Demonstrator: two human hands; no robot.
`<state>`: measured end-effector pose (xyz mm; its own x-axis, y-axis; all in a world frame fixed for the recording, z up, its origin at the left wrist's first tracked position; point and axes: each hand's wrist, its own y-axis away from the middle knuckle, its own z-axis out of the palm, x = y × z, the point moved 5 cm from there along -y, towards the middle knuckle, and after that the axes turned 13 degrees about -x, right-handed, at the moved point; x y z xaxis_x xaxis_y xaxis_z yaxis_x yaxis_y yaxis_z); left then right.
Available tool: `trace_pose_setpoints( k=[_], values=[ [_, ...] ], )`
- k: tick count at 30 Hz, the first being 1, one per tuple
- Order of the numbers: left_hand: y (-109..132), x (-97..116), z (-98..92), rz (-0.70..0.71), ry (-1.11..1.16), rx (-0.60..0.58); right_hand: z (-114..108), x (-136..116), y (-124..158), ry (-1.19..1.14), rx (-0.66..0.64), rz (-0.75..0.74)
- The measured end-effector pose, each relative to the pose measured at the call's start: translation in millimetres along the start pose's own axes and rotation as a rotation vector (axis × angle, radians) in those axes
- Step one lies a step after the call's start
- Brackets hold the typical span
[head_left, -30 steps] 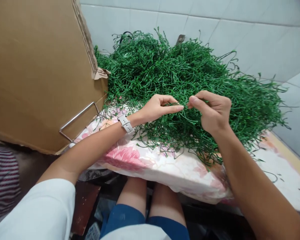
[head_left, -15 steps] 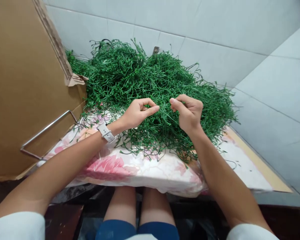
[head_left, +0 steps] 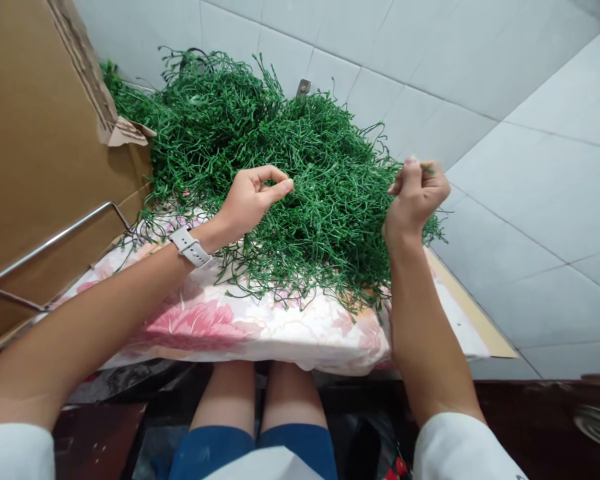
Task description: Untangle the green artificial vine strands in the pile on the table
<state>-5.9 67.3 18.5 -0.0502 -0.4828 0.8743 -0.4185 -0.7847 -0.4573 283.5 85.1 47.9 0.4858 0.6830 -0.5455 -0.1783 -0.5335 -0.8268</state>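
A big tangled heap of thin green plastic stems (head_left: 290, 160) lies on a board covered with a pink flowered cloth (head_left: 230, 327) over my knees. My left hand (head_left: 253, 197), with a white watch on its wrist, rests on the front of the heap, thumb and forefinger pinched on a strand. My right hand (head_left: 416, 195) is raised at the heap's right edge, fingers closed in a fist around a green stem that sticks out near my thumb.
A large brown cardboard box (head_left: 35, 147) with a torn flap stands at the left, a metal wire handle (head_left: 50, 243) beside it. White tiled walls (head_left: 530, 167) close in behind and at the right. A dark floor lies below the board.
My right hand has pulled away to the right and upward with a stem, parting from my left hand. My left hand stays pinched on the heap. The view has tilted and shifted rightward.
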Motion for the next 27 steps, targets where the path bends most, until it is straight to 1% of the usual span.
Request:
trace_pose_setpoints(
  k=[2, 4, 6, 8, 10, 13, 15, 17, 18, 22, 23, 25, 27],
  values=[
    [-0.6, -0.1, -0.7, -0.012, 0.007, 0.006, 3.1, 11.3, -3.2, -0.043, -0.096, 0.029],
    [-0.5, 0.1, 1.3, -0.021, 0.006, -0.008, 10.8, 17.5, -2.0, -0.114, -0.198, 0.073],
    [-0.4, 0.0, 3.4, -0.027, -0.001, -0.021, 16.6, 19.8, 0.8, -0.168, -0.249, 0.132],
    [-0.5, -0.8, 4.5, -0.040, -0.008, -0.031, 18.3, 17.0, 3.6, -0.151, -0.263, 0.162],
    [-1.0, -2.0, 5.0, -0.056, -0.009, -0.041, 16.7, 7.8, 6.0, -0.012, -0.267, 0.118],
    [-1.7, -3.1, 6.8, -0.057, -0.004, -0.068, 15.9, -11.3, 11.0, 0.310, -0.291, 0.010],
    [-1.7, -2.7, 8.6, -0.033, -0.007, -0.079, 17.2, -23.6, 14.7, 0.405, -0.291, -0.033],
    [-1.3, -1.6, 10.8, 0.003, -0.026, -0.088, 22.6, -37.4, 19.0, 0.340, -0.322, -0.083],
    [-1.0, -0.8, 11.7, 0.024, -0.039, -0.089, 28.0, -44.6, 21.9, 0.266, -0.372, -0.108],
    [0.5, 1.0, 14.8, 0.085, -0.088, -0.103, 60.4, -68.1, 40.6, -0.063, -0.720, -0.129],
    [0.8, 1.1, 15.4, 0.090, -0.098, -0.110, 67.3, -71.4, 45.8, -0.111, -0.779, -0.122],
    [1.3, 0.6, 16.4, 0.090, -0.109, -0.130, 77.0, -73.5, 53.5, -0.166, -0.840, -0.094],
    [1.5, 0.1, 17.0, 0.086, -0.113, -0.147, 82.5, -71.2, 57.7, -0.197, -0.864, -0.049]
  ],
)
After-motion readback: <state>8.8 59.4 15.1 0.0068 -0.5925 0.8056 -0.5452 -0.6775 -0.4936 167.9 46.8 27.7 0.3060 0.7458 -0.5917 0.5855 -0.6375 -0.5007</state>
